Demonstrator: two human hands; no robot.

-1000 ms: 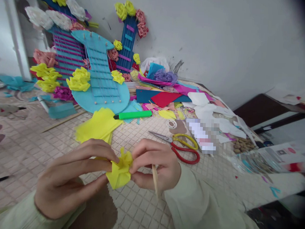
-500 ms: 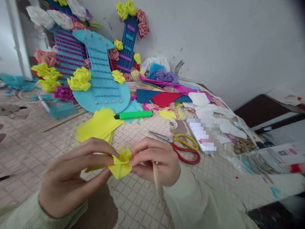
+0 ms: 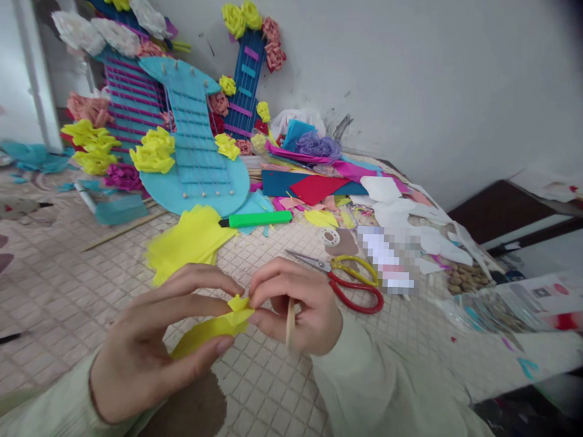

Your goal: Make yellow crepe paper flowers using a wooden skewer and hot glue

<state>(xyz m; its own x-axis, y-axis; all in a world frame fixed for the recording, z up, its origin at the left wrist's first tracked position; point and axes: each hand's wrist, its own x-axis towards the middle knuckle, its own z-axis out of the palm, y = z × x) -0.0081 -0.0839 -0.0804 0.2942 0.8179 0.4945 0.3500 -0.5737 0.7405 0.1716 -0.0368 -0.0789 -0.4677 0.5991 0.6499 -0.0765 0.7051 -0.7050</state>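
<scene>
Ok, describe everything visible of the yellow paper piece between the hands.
The yellow paper piece looks thin and soft, like tissue or crepe. Its right end is bunched into a crumpled tuft, pinched by the right hand; the rest runs as a flat folded strip down-left between thumb and fingers of the left hand.

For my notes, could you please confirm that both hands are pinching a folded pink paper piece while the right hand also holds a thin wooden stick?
Not quite: the paper piece is yellow, not pink, as the head view shows. The rest stands: the left hand and the right hand both pinch it, and the right hand also holds the thin wooden stick.
</scene>
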